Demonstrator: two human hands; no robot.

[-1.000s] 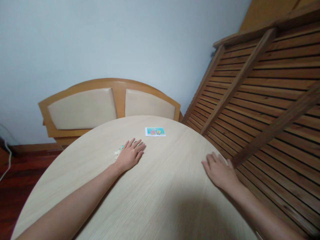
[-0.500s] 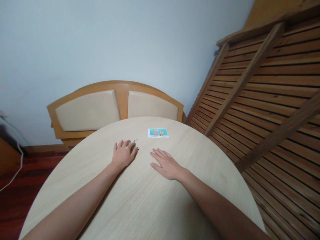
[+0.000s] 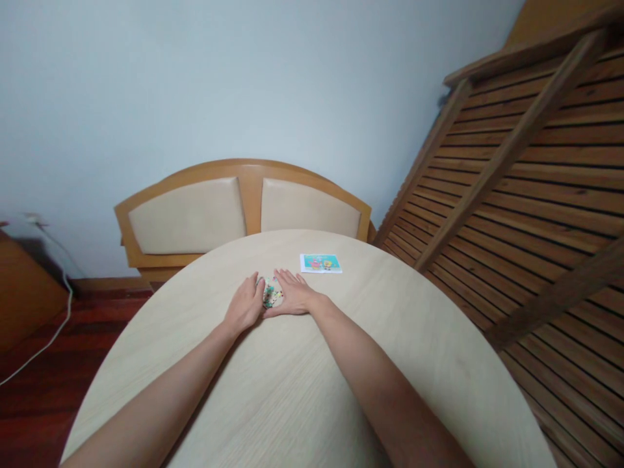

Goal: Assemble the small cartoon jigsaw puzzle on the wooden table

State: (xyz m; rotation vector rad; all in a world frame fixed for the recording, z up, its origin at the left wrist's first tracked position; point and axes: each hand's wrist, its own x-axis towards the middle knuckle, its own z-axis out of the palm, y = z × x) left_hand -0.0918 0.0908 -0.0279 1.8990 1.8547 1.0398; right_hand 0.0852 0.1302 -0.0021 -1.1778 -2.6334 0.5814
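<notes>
Small multicoloured pieces (image 3: 272, 294), which look like jigsaw pieces, lie in a loose cluster on the pale round table (image 3: 273, 403). My left hand (image 3: 245, 304) rests on the tabletop at their left side, fingers slightly bent and cupped along the cluster's edge. From the right, my right hand (image 3: 294, 294) lies flat with thumb and fingers spread, framing the pieces. Parts of the cluster are hidden by the fingers. Behind my right hand is a flat picture card (image 3: 321, 263) with a pink and a yellow cartoon figure on turquoise.
A padded wooden headboard (image 3: 253, 195) stands beyond the table against the pale wall (image 3: 273, 78). On the right leans a large slatted wooden frame (image 3: 526, 175) close to the table's edge. A white cable (image 3: 53, 335) runs down to the dark red floor at left.
My right hand has moved left to the pieces, its thumb and fingers now spread around them. My left hand has uncovered part of the cluster and sits at its left side. The view has turned slightly.
</notes>
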